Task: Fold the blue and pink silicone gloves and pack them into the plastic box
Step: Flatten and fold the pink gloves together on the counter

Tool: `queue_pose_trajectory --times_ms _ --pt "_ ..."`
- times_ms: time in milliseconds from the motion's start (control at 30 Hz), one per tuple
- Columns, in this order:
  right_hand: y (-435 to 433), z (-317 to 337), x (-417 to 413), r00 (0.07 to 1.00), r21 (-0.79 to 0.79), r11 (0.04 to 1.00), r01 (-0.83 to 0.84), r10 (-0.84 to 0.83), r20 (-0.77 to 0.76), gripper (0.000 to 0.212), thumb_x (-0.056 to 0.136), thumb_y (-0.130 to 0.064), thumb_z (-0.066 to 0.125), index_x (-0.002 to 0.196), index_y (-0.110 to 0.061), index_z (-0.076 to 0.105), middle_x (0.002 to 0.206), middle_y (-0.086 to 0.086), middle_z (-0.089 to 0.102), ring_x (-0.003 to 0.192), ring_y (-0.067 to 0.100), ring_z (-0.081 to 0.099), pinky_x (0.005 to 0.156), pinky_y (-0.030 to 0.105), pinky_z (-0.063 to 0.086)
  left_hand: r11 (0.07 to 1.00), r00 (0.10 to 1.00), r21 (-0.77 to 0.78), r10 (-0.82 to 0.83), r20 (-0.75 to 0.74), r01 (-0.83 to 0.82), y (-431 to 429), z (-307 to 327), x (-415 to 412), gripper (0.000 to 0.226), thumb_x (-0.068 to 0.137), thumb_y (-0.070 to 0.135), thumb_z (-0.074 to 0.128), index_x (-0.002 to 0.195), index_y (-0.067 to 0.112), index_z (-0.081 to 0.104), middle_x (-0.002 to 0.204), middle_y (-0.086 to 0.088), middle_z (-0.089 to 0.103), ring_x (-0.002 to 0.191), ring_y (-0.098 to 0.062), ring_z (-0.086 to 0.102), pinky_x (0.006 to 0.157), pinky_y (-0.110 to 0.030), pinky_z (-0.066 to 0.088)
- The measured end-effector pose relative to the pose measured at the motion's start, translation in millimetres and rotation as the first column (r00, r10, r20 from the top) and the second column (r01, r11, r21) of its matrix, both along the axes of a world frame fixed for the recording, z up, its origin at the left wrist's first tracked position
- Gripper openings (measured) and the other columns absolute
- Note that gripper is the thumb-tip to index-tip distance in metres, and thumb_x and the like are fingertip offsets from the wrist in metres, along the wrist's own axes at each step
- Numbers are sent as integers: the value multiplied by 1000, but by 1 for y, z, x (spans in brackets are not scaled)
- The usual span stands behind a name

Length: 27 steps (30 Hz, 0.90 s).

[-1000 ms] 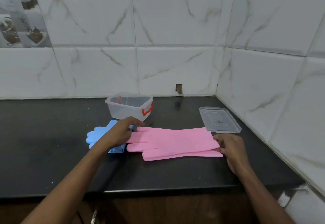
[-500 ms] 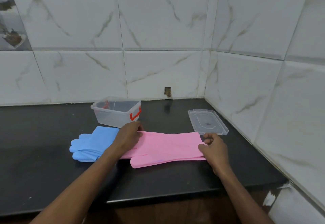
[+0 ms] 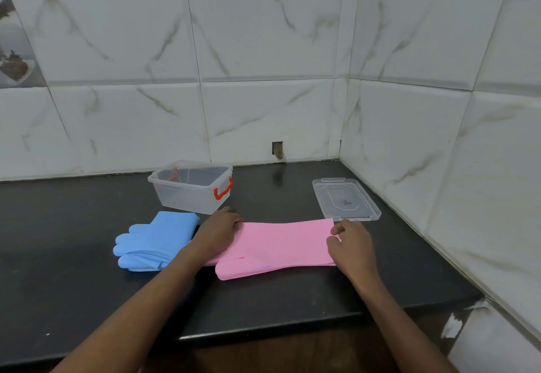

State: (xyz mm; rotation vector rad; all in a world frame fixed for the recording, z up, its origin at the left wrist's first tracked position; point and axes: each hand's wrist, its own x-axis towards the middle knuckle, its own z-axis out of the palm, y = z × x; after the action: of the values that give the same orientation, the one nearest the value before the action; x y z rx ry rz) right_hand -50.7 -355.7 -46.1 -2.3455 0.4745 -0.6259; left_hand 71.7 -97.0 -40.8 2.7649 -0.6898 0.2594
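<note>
Blue gloves (image 3: 155, 239) folded, just left of the pink gloves (image 3: 278, 248) and in front of the box (image 3: 191, 189); pink ones flat and unfolded, box empty, so about 1 of 3 steps looks done. Left hand (image 3: 218, 230) pressed flat, fingers spread, on the pink finger end; right hand (image 3: 349, 245) pinching the pink cuff edge, lid (image 3: 345, 199) just behind.
</note>
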Motion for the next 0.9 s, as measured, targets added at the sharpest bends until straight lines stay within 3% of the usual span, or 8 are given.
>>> queue_pose_trajectory --times_ms 167,300,400,467,567,733,900 --pt "15 -4 -12 985 -314 944 102 -141 -102 21 85 -26 57 103 -15 53 108 5 49 71 22 52 59 27 34 986 995 141 92 -49 -84 -5 1 1 30 102 31 41 128 21 52 128 -6 56 120 -25 48 103 -42 38" --pt "18 -5 -18 952 -357 918 174 -250 -178 30 90 -38 52 110 -16 52 109 5 53 79 13 46 61 24 38 959 993 261 119 -20 -110 -5 6 -3 33 103 31 37 133 21 46 135 -8 49 127 -26 42 111 -49 28" --pt "23 -9 -24 910 -377 899 225 -331 -248 46 91 -52 47 117 -14 55 115 8 56 95 17 55 71 27 47 966 994 258 -52 99 25 -11 13 -13 42 102 32 38 144 31 41 144 -3 40 137 -21 34 119 -53 9" --pt "28 -9 -26 874 -402 887 228 -369 -317 54 91 -57 45 121 -13 55 121 10 57 106 21 56 82 31 50 946 971 228 -238 13 229 -18 13 -25 43 102 41 36 145 37 41 151 3 36 142 -13 29 119 -50 5" --pt "30 -2 -22 870 -305 927 219 -327 -369 47 91 -50 50 119 -12 56 120 10 60 109 24 56 89 36 50 898 927 242 -330 -180 367 -25 -2 -40 57 98 61 28 151 42 23 163 9 15 150 -10 8 121 -53 -5" --pt "25 10 -19 914 -111 982 152 -183 -362 29 88 -40 57 103 -14 58 101 5 65 94 23 62 82 37 53 872 921 310 -322 -220 379 -26 -8 -38 61 94 68 22 150 52 2 165 8 -4 151 -16 -8 121 -53 -6" --pt "42 14 -18 995 212 972 102 -102 -11 28 87 -21 60 113 -10 55 104 13 66 81 23 60 63 26 41 861 921 337 -323 -216 381 -28 -8 -42 54 97 64 20 148 56 6 165 5 -4 151 -19 -8 119 -58 -6"
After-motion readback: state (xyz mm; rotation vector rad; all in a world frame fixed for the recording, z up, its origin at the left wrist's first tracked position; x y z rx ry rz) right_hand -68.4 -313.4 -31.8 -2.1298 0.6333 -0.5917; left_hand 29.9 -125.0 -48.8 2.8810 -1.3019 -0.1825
